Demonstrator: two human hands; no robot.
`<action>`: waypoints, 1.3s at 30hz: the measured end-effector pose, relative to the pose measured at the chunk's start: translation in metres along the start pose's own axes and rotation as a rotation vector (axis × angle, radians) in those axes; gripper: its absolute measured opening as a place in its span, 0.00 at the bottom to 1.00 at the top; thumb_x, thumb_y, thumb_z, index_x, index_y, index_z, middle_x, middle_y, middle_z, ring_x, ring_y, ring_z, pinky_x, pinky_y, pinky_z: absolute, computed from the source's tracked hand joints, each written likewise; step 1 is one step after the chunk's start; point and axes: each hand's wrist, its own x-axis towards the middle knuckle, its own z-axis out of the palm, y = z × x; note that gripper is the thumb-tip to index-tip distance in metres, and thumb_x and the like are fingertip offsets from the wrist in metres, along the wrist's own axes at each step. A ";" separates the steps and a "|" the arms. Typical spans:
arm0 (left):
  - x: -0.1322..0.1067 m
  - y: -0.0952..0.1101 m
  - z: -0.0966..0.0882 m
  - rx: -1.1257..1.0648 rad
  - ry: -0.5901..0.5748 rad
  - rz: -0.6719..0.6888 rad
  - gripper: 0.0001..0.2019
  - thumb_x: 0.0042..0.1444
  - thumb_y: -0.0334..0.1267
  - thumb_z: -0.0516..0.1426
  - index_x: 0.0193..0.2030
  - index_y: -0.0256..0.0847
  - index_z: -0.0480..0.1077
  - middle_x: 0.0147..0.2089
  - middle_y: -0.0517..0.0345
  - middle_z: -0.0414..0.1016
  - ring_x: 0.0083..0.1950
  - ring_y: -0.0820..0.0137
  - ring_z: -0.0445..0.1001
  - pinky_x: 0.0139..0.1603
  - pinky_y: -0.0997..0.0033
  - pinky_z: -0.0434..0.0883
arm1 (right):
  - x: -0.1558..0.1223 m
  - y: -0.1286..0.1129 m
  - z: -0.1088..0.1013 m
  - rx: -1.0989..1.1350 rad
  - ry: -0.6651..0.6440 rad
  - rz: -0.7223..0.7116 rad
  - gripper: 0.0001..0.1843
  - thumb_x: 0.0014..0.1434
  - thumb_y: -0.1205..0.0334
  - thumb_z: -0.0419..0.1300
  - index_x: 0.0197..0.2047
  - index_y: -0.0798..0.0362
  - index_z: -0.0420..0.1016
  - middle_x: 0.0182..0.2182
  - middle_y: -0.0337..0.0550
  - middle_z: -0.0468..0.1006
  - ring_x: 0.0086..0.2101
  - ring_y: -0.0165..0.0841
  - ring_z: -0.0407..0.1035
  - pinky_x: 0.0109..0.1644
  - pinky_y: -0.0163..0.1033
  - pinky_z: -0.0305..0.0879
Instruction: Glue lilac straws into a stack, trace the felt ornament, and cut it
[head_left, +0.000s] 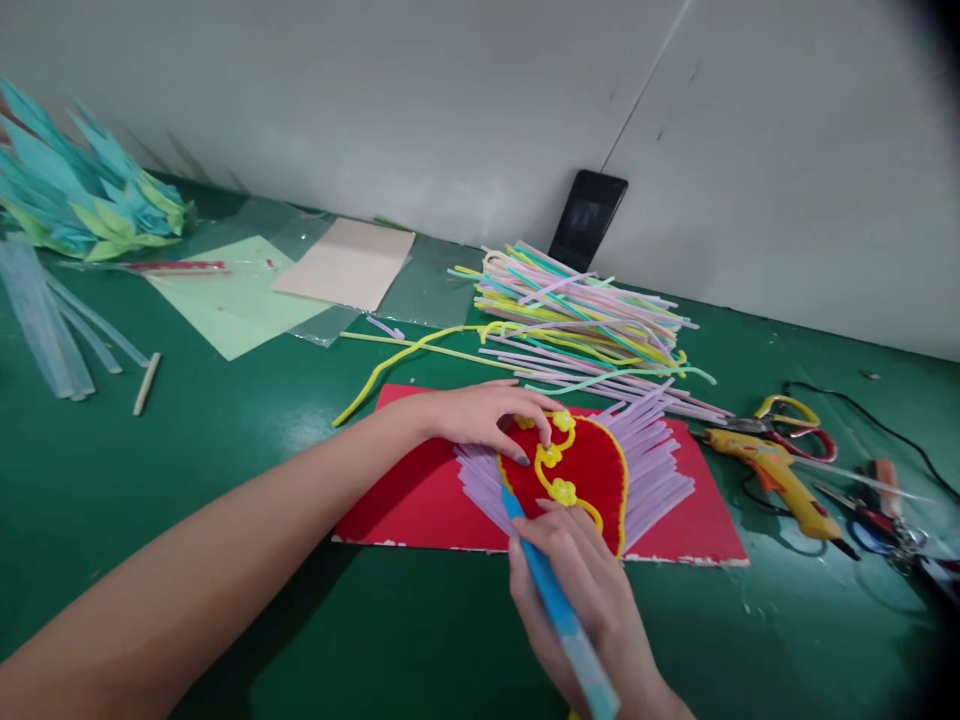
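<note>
My right hand (pixel 577 580) is closed around a slim blue pointed tool (pixel 551 590), held like a pen. Its tip touches the left edge of a red rounded panel (pixel 592 450) with a yellow fuzzy border. Yellow flowers (pixel 564 491) on a curling yellow stem decorate the panel. With fingers curved and apart, my left hand (pixel 499 415) rests its fingertips on the panel's upper left. Lilac strips (pixel 656 465) fan out on both sides from beneath the panel. Under everything lies a red board (pixel 420 490). My right hand hides the panel's lower part.
Behind the board lies a pile of coloured pipe cleaners (pixel 570 310), with a phone (pixel 589 220) leaning on the wall. A yellow glue gun (pixel 780 480), scissors (pixel 787 425) and pliers (pixel 862 510) lie right. Paper sheets (pixel 240 300), glue sticks (pixel 45 320) and blue-green folded foliage (pixel 90 190) lie left.
</note>
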 end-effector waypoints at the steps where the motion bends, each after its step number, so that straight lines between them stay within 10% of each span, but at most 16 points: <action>1: 0.000 -0.001 0.001 -0.006 0.002 0.004 0.13 0.55 0.34 0.62 0.47 0.45 0.71 0.68 0.55 0.60 0.68 0.65 0.56 0.68 0.57 0.46 | 0.004 0.001 -0.003 0.087 0.052 0.077 0.05 0.60 0.71 0.56 0.39 0.53 0.69 0.30 0.42 0.74 0.33 0.33 0.71 0.39 0.39 0.70; 8: -0.007 0.003 -0.013 -0.069 0.068 -0.035 0.10 0.59 0.40 0.58 0.48 0.46 0.73 0.71 0.58 0.53 0.70 0.64 0.52 0.67 0.60 0.52 | 0.055 0.028 -0.039 0.681 0.479 0.604 0.10 0.61 0.57 0.58 0.30 0.53 0.71 0.22 0.34 0.69 0.23 0.27 0.64 0.28 0.34 0.64; 14: -0.001 0.083 0.005 0.093 0.475 -0.220 0.16 0.68 0.36 0.43 0.48 0.38 0.71 0.49 0.54 0.76 0.51 0.69 0.73 0.53 0.68 0.69 | 0.092 0.053 -0.070 0.700 0.647 0.600 0.09 0.58 0.58 0.60 0.31 0.53 0.77 0.20 0.34 0.68 0.24 0.26 0.63 0.33 0.36 0.66; 22: 0.011 0.093 0.094 0.473 0.317 0.046 0.30 0.65 0.54 0.44 0.68 0.40 0.52 0.70 0.47 0.54 0.70 0.55 0.51 0.69 0.46 0.46 | 0.125 0.080 -0.047 0.552 0.284 0.494 0.20 0.59 0.44 0.56 0.29 0.53 0.73 0.18 0.33 0.64 0.23 0.27 0.62 0.31 0.37 0.61; 29: 0.012 0.076 0.099 0.442 0.272 -0.027 0.28 0.64 0.56 0.44 0.63 0.41 0.60 0.68 0.47 0.58 0.69 0.53 0.51 0.68 0.40 0.44 | 0.132 0.067 -0.006 0.369 -0.337 0.423 0.21 0.61 0.45 0.54 0.26 0.53 0.64 0.21 0.35 0.66 0.23 0.27 0.60 0.27 0.35 0.56; 39: 0.016 0.075 0.100 0.400 0.226 -0.058 0.26 0.62 0.55 0.48 0.59 0.40 0.65 0.65 0.45 0.61 0.67 0.52 0.55 0.63 0.44 0.55 | 0.136 0.064 0.012 0.274 -0.621 0.243 0.16 0.62 0.52 0.53 0.31 0.53 0.72 0.28 0.38 0.75 0.28 0.29 0.64 0.32 0.35 0.58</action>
